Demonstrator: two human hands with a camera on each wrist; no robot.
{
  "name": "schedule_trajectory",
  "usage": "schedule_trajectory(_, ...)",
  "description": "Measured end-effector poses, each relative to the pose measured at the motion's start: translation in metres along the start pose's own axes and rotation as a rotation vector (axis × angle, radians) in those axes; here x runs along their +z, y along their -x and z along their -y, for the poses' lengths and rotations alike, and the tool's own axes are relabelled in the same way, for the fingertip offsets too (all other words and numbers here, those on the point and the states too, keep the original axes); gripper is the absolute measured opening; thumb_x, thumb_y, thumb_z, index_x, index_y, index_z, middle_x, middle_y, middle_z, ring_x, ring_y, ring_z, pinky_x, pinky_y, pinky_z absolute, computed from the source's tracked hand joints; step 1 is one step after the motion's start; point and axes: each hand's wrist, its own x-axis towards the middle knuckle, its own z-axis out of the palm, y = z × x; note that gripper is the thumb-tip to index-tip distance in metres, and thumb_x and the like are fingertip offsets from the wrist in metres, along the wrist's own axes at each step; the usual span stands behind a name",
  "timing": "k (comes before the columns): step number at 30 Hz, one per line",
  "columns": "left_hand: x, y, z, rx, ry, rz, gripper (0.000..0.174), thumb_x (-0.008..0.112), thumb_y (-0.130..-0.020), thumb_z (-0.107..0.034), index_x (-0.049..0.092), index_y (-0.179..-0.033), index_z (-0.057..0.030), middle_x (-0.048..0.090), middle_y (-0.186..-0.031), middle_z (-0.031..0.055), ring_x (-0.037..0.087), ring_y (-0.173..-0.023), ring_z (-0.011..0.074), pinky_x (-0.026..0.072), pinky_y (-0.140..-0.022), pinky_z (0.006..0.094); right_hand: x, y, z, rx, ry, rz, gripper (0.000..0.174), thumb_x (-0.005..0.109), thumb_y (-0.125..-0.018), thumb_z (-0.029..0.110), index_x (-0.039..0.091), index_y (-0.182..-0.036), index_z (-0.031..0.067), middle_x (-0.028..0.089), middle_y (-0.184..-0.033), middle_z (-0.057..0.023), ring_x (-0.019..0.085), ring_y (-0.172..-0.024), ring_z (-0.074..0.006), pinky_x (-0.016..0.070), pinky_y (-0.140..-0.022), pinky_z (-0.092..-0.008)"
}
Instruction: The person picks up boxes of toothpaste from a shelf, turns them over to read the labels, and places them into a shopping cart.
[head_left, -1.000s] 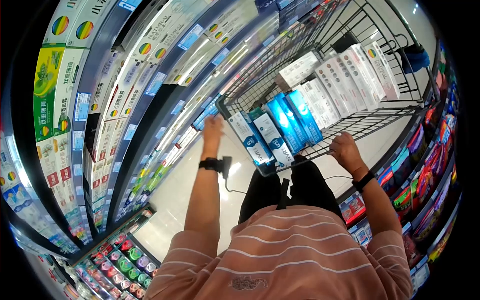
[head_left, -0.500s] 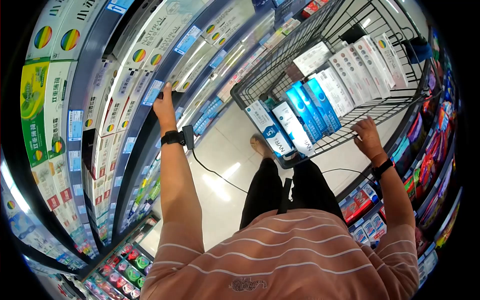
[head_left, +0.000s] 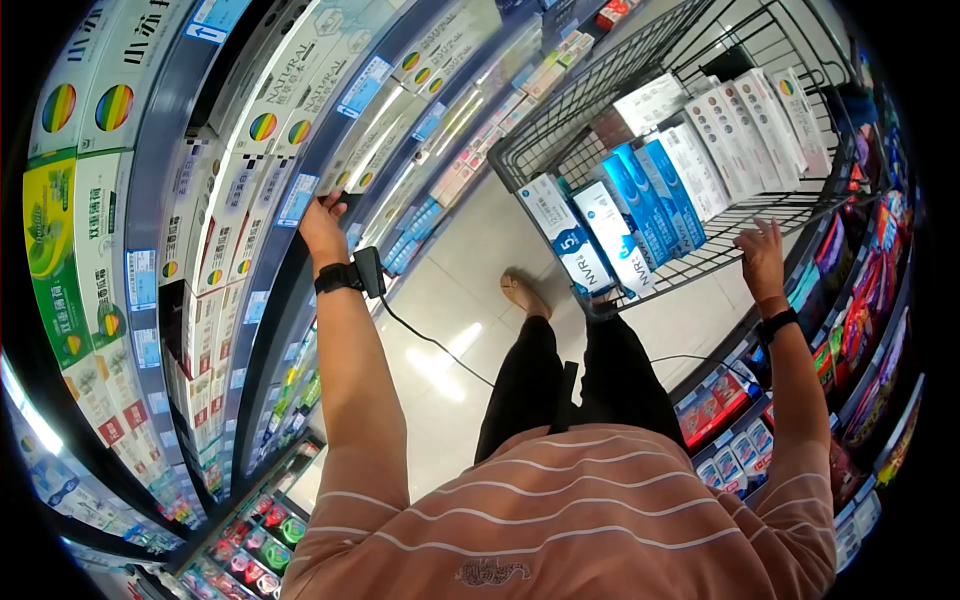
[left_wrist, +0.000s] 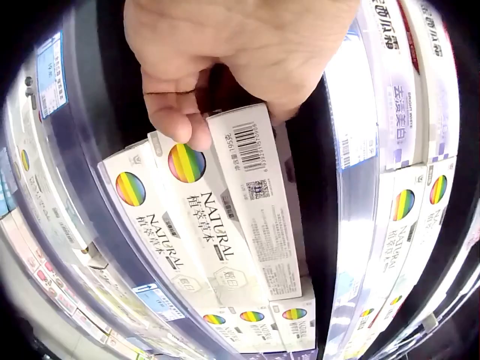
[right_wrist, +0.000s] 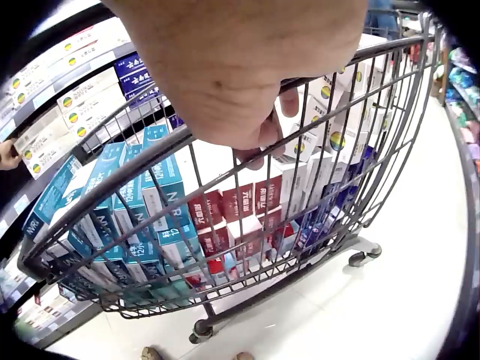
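Observation:
My left hand reaches into a shelf on the left. In the left wrist view its fingers and thumb pinch the near end of a white toothpaste box with a barcode; a rainbow disc marks the box's side. Similar boxes stand close beside it. My right hand is curled over the top rim of a wire shopping cart. Inside the cart are blue-and-white NVR boxes, blue boxes and white boxes, packed in rows.
Tall shelves of boxed toothpaste with blue price tags line the left side. Bright packaged goods fill a rack on the right. Between them lies a pale tiled floor, and a cable hangs from my left wrist.
My left hand has moved left from beside the cart to the shelf, and its fingers now pinch a box there. The cart and right hand appear farther right and up in the head view.

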Motion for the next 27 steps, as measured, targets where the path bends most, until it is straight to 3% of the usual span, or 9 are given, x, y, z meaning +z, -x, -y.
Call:
schedule_trajectory(6,-0.009,-0.013,0.006,0.065,-0.011,0.046,0.034,0.058,-0.103,-0.029,0.06,-0.126,-0.0028,0.067,-0.112,0.0105,0.069,-0.082,0.0198,0.0558,-0.064,0.0275,0.009,-0.005,-0.008,0.002,0.03,0.012,0.024,0.062,-0.077,-0.004,0.069,-0.093,0.0119,0.068,-0.1,-0.0044,0.056,-0.122,-0.0314,0.0305,-0.119,-0.0545)
schedule_trajectory(12,0.001,0.015,-0.006,0.159,-0.165,0.134,0.04,0.071,-0.096,-0.026,0.061,-0.121,0.0031,0.066,-0.106,0.0109,0.067,-0.086,0.0169,0.0563,-0.063,0.0271,0.013,-0.008,-0.019,-0.007,0.044,0.028,0.021,0.062,-0.079,-0.004,0.069,-0.091,0.0113,0.069,-0.099,-0.0045,0.057,-0.121,-0.0315,0.0315,-0.118,-0.0544)
schedule_trajectory(22,-0.007,0.014,0.003,0.133,-0.243,0.109,0.042,0.078,-0.089,-0.032,0.066,-0.116,-0.002,0.068,-0.105,0.0062,0.066,-0.088,0.0138,0.0536,-0.065,0.027,0.011,-0.014,-0.025,0.008,0.043,0.009,0.016,0.061,-0.081,-0.002,0.069,-0.089,0.0096,0.068,-0.094,-0.0091,0.058,-0.119,-0.0337,0.036,-0.114,-0.0547)
schedule_trajectory(27,-0.008,0.007,0.007,0.189,-0.32,0.112,0.042,0.079,-0.089,-0.029,0.065,-0.119,-0.0037,0.069,-0.107,0.0047,0.067,-0.088,0.0115,0.0516,-0.062,0.0238,0.017,-0.01,-0.037,0.003,0.046,0.01,0.022,0.063,-0.079,-0.004,0.068,-0.095,0.0096,0.067,-0.101,-0.0092,0.057,-0.12,-0.0346,0.0341,-0.115,-0.0548)
